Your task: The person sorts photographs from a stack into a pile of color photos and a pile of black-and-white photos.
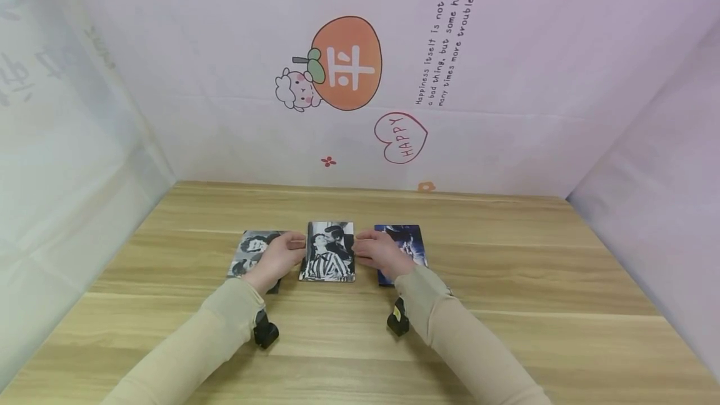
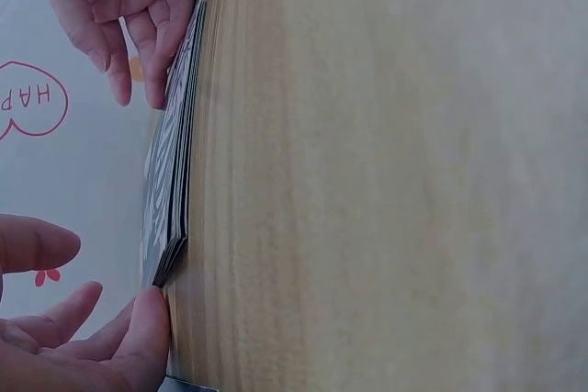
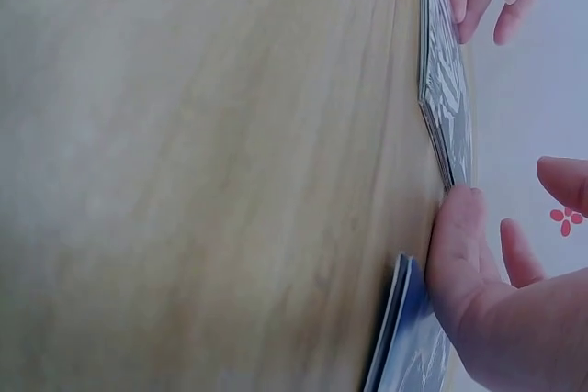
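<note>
In the head view, a stack of photo cards (image 1: 332, 265) lies flat on the wooden table, its top card a black-and-white picture of a couple. The fingertips of my left hand (image 1: 279, 259) are right at its left edge, and my right hand (image 1: 386, 251) has its fingertips at the opposite edge. Both hands have loosely extended fingers. Several thin layers show along the side of the stack (image 2: 180, 167) in the left wrist view. Beneath my left forearm and hand lies a grey photo card (image 1: 245, 254), partly covered. Blue photo cards (image 1: 415, 241) are half hidden under my right hand and wrist.
The table (image 1: 337, 342) runs back to a white printed cloth (image 1: 225, 80), which also hangs at both sides. Black wrist devices (image 1: 265, 330) sit under the beige sleeves (image 1: 194, 345), low over the tabletop.
</note>
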The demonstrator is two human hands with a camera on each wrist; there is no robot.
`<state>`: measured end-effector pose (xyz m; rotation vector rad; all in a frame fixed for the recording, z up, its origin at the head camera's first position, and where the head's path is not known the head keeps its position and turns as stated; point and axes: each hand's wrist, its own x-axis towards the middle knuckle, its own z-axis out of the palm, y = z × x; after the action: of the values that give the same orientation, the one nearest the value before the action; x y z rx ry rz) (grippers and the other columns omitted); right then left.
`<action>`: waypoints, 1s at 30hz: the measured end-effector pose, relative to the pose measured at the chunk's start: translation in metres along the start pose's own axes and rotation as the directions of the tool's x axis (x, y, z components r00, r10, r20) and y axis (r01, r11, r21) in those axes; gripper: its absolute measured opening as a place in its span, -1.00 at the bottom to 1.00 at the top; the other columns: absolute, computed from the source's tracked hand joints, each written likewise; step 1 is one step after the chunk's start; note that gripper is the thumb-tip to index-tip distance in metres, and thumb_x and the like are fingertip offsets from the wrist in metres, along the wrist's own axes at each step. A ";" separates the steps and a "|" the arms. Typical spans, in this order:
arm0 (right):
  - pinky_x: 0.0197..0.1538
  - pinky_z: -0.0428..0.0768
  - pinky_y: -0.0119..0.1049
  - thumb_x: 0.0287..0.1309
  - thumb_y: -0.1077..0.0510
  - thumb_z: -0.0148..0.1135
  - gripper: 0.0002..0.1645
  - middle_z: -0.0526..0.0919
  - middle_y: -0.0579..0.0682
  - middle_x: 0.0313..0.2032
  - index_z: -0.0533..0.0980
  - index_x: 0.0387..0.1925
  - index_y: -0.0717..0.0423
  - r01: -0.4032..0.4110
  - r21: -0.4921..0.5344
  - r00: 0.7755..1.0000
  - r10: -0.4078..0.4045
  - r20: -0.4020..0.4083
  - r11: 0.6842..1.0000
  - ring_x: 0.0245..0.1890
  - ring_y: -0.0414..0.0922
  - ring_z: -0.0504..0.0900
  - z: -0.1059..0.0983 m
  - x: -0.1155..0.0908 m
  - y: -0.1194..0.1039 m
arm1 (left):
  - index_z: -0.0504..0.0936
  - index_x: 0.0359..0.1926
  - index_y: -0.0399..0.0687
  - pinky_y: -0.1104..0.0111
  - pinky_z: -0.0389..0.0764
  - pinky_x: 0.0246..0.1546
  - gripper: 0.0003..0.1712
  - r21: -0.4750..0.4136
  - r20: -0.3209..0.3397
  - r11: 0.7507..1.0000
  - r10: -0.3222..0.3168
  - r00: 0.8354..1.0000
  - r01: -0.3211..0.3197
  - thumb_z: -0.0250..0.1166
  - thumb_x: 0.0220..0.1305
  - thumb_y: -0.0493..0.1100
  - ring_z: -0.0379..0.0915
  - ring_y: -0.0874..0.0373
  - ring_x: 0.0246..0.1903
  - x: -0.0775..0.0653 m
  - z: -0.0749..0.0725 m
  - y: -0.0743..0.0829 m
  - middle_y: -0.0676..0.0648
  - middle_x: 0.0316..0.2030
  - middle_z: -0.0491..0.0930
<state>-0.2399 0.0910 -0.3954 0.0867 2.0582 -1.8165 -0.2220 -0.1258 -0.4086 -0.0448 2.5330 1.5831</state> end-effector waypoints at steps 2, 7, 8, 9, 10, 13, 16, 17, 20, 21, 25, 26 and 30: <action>0.24 0.47 -0.08 0.26 0.32 0.05 -0.46 0.40 0.32 0.18 0.26 0.25 0.38 -0.001 0.005 1.000 0.001 -0.006 1.000 0.18 0.15 0.45 0.000 0.001 0.000 | 0.33 0.22 -0.38 0.08 0.51 0.11 -0.53 -0.002 0.000 1.000 0.003 1.000 -0.003 0.07 0.32 -0.30 0.38 -0.23 0.15 -0.001 0.000 0.000 -0.40 0.17 0.40; 0.23 0.48 -0.08 0.23 0.32 0.09 -0.44 0.42 0.30 0.16 0.26 0.25 0.36 -0.003 0.027 1.000 0.003 -0.026 1.000 0.17 0.13 0.46 0.001 0.002 0.001 | 0.33 0.25 -0.35 0.09 0.51 0.11 -0.51 -0.017 -0.016 1.000 0.000 1.000 0.000 0.07 0.32 -0.30 0.37 -0.20 0.17 -0.001 -0.002 0.000 -0.36 0.19 0.40; 0.23 0.48 -0.08 0.23 0.32 0.09 -0.44 0.43 0.30 0.16 0.26 0.25 0.36 -0.002 0.033 1.000 0.002 -0.029 0.999 0.17 0.13 0.46 0.002 0.002 0.001 | 0.32 0.26 -0.35 0.08 0.51 0.11 -0.50 -0.015 -0.021 1.000 0.004 1.000 -0.004 0.06 0.32 -0.30 0.36 -0.20 0.17 -0.002 -0.002 0.000 -0.36 0.19 0.40; 0.24 0.47 -0.09 0.23 0.32 0.10 -0.44 0.42 0.31 0.16 0.26 0.25 0.36 -0.001 0.041 1.000 0.002 -0.030 0.999 0.17 0.13 0.46 0.002 0.002 0.001 | 0.32 0.26 -0.34 0.09 0.50 0.12 -0.50 -0.016 -0.029 1.000 0.005 1.000 -0.005 0.07 0.31 -0.30 0.35 -0.19 0.18 -0.002 -0.003 0.000 -0.35 0.19 0.40; 0.24 0.47 -0.09 0.23 0.31 0.10 -0.44 0.42 0.31 0.17 0.26 0.26 0.36 0.000 0.046 0.999 0.001 -0.032 0.999 0.18 0.13 0.46 0.002 0.002 0.001 | 0.32 0.26 -0.34 0.08 0.49 0.13 -0.50 -0.014 -0.037 1.000 0.009 0.999 -0.009 0.07 0.31 -0.30 0.35 -0.18 0.18 -0.002 -0.003 0.000 -0.34 0.19 0.40; 0.24 0.47 -0.10 0.23 0.32 0.09 -0.42 0.42 0.33 0.18 0.25 0.27 0.37 0.013 0.062 0.999 -0.010 -0.034 0.998 0.19 0.15 0.45 0.003 0.001 0.001 | 0.32 0.26 -0.35 0.08 0.47 0.17 -0.49 -0.024 -0.053 1.000 0.015 0.998 -0.017 0.09 0.30 -0.33 0.34 -0.18 0.19 -0.002 -0.004 0.000 -0.34 0.19 0.40; 0.22 0.49 -0.11 0.22 0.35 0.09 -0.41 0.43 0.35 0.17 0.24 0.27 0.38 0.028 0.078 0.999 -0.025 -0.039 0.997 0.19 0.17 0.45 0.005 0.000 0.001 | 0.31 0.25 -0.37 0.10 0.47 0.18 -0.48 -0.049 -0.062 0.999 0.020 0.998 -0.023 0.12 0.28 -0.38 0.35 -0.19 0.19 -0.002 -0.005 0.000 -0.35 0.18 0.40; 0.22 0.50 -0.11 0.21 0.36 0.09 -0.41 0.43 0.36 0.16 0.24 0.27 0.39 0.035 0.084 0.999 -0.031 -0.043 0.996 0.19 0.17 0.46 0.005 -0.001 0.002 | 0.31 0.25 -0.37 0.11 0.47 0.18 -0.48 -0.060 -0.064 0.998 0.020 0.998 -0.023 0.13 0.27 -0.40 0.36 -0.20 0.18 -0.003 -0.005 0.000 -0.36 0.17 0.40; 0.19 0.52 -0.11 0.19 0.40 0.08 -0.42 0.42 0.38 0.14 0.25 0.26 0.42 0.057 0.089 0.997 -0.052 -0.052 0.994 0.17 0.19 0.45 0.009 -0.002 0.002 | 0.33 0.23 -0.39 0.15 0.51 0.15 -0.48 -0.083 -0.076 0.996 0.022 0.997 -0.029 0.15 0.23 -0.45 0.40 -0.20 0.14 -0.004 -0.006 0.000 -0.37 0.14 0.43; 0.19 0.53 -0.11 0.19 0.41 0.07 -0.43 0.42 0.38 0.15 0.25 0.25 0.43 0.061 0.094 0.997 -0.056 -0.056 0.994 0.17 0.19 0.45 0.010 -0.002 0.003 | 0.34 0.22 -0.40 0.16 0.52 0.13 -0.48 -0.092 -0.080 0.995 0.024 0.996 -0.031 0.15 0.22 -0.46 0.41 -0.20 0.13 -0.005 -0.007 0.000 -0.38 0.12 0.44; 0.16 0.54 -0.11 0.19 0.42 0.05 -0.45 0.38 0.38 0.17 0.25 0.23 0.45 0.077 0.100 0.996 -0.072 -0.060 0.992 0.17 0.20 0.44 0.015 -0.001 0.005 | 0.37 0.18 -0.44 0.24 0.59 0.03 -0.50 -0.097 -0.097 0.995 0.026 0.995 -0.035 0.16 0.19 -0.49 0.46 -0.20 0.07 -0.007 -0.009 -0.002 -0.39 0.06 0.47; 0.16 0.55 -0.11 0.19 0.42 0.05 -0.45 0.37 0.38 0.17 0.25 0.23 0.45 0.079 0.103 0.996 -0.073 -0.060 0.992 0.17 0.19 0.44 0.016 -0.001 0.005 | 0.38 0.18 -0.43 0.26 0.61 0.01 -0.50 -0.098 -0.098 0.995 0.023 0.995 -0.033 0.16 0.19 -0.48 0.47 -0.19 0.06 -0.007 -0.010 -0.003 -0.38 0.05 0.47; 0.13 0.58 -0.13 0.19 0.42 0.05 -0.47 0.40 0.38 0.15 0.28 0.21 0.45 0.086 0.097 0.995 -0.080 -0.065 0.992 0.15 0.19 0.46 0.022 -0.001 0.007 | 0.39 0.20 -0.41 0.33 0.63 -0.08 -0.51 -0.082 -0.101 0.996 0.020 0.995 -0.028 0.15 0.22 -0.44 0.48 -0.16 0.04 -0.007 -0.015 -0.010 -0.37 0.06 0.49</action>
<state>-0.2315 0.0712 -0.4032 0.0861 2.0397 -1.9907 -0.2160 -0.1434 -0.4099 -0.1060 2.5484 1.7373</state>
